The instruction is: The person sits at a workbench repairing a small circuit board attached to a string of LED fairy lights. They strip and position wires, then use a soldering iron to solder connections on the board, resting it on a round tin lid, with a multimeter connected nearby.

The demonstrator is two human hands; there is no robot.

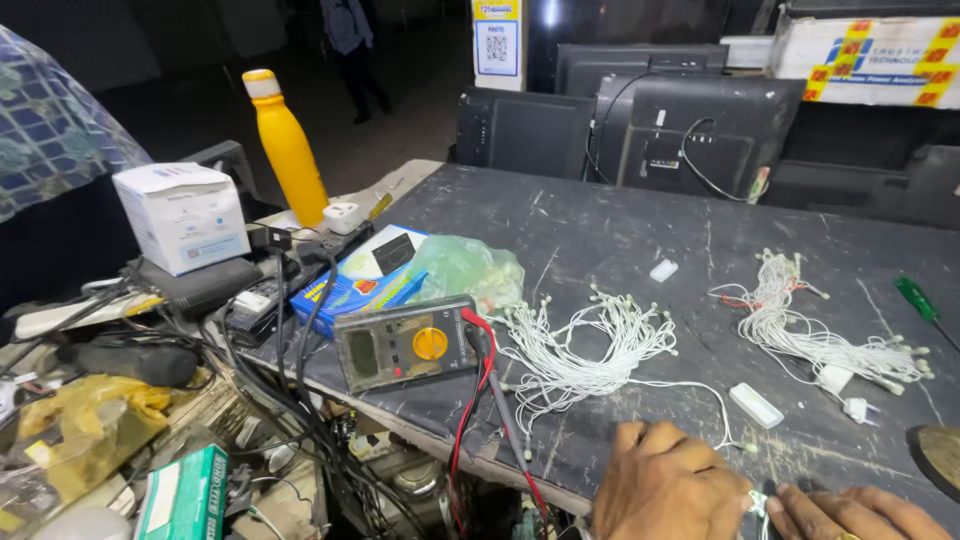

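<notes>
Right hand (855,512) cut off by bottom edge; left hand (668,485) hides white wire (757,497) end.

This is an electronics repair workshop, cramped and dimly lit. A scratched, dark counter (620,230) carries a digital multimeter (405,343) with a yellow dial and red and black test leads (478,390), beside two bundles of white string lights (585,350) (810,325) and a green-handled screwdriver (915,298). Along the back, several flat-screen sets (700,135) stand with their rear panels and cables facing out. To the left, a heap of black cables (270,390), adapters, a power strip (330,240) and small cardboard boxes (183,215) spills over the counter's edge, with a yellow bottle (287,140) standing among them.
</notes>
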